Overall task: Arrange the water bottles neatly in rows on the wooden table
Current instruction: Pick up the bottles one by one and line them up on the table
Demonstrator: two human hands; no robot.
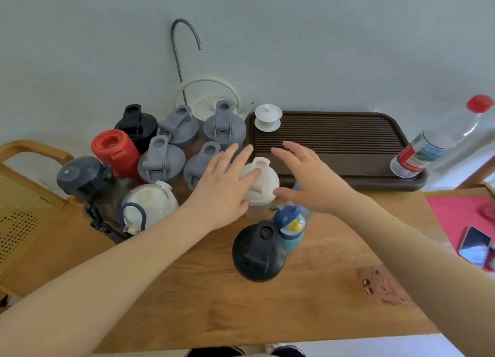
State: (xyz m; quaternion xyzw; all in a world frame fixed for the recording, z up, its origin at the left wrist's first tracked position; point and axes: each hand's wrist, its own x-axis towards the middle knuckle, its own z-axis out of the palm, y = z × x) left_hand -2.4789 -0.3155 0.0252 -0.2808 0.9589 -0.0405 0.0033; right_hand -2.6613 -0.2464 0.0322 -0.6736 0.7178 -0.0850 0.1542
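Several bottles stand bunched at the back left of the wooden table (308, 297): grey-lidded ones (160, 161), a red one (113, 150), two black ones at the back and left (135, 121), and a white-lidded one with a blue loop (148, 204). A cream-lidded bottle (263, 184) stands in the middle. My left hand (225, 180) rests its fingers on that lid; my right hand (308, 174) hovers spread just to its right. In front stand a black-lidded bottle (258, 252) and a small blue one (290, 229).
A dark ribbed tray (334, 137) at the back right carries a white lidded cup (267, 117) and a clear plastic bottle with a red cap (439, 140). A white kettle with a curved spout (206, 94) stands behind. A chair is at left, a phone (475, 245) at right.
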